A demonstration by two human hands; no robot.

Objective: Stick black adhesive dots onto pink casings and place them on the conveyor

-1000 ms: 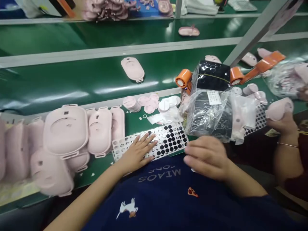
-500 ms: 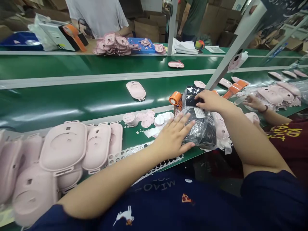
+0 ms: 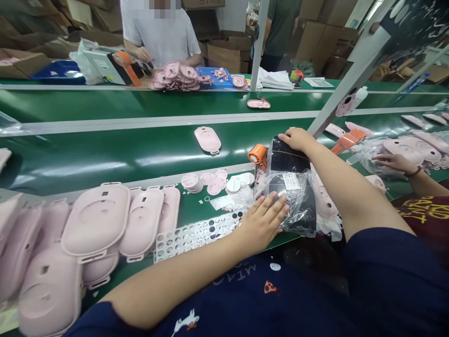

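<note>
A stack of black sheets in a clear plastic bag with a white label lies on the bench in front of me. My left hand rests flat on the bag's near left part, fingers stretched out. At the stack's far edge, my right hand has its fingers curled over the black sheets. Left of the bag lie an orange tape dispenser, round white stickers, round pink pieces and a punched sticker sheet. Pink parts show partly behind the bag.
Pink plastic shells stand stacked at the left. One pink shell lies on the green belt. A slanted metal post rises beyond my right hand. A co-worker's hand is at the right among pink shells.
My right hand has moved to the far edge of the black sheets, uncovering more of them. My left hand stays on the bag, its fingers closer together. The camera view has shifted slightly.
</note>
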